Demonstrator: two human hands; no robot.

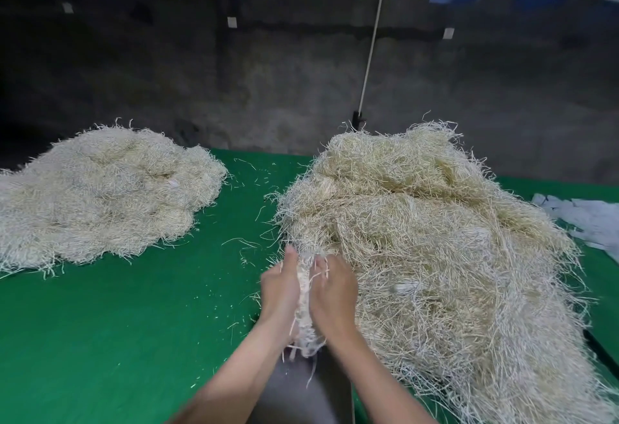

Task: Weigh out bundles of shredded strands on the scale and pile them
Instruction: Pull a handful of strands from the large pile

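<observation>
A big loose heap of pale shredded strands [435,239] covers the right half of the green table [117,323]. At its near left edge a bundle of strands [306,303] is held between my two hands. My left hand [279,286] grips the bundle from the left, fingers pointing away from me. My right hand [331,289] grips it from the right, fingertips buried in strands. The bundle's lower end hangs over a grey scale pan [301,390] below my wrists. A second, tidier pile of strands [97,189] lies at the far left.
Stray strands [244,243] litter the green cloth between the two piles. White paper strips [582,219] lie at the far right edge. A dark concrete wall with hanging posters and a white cord [373,38] stands behind the table.
</observation>
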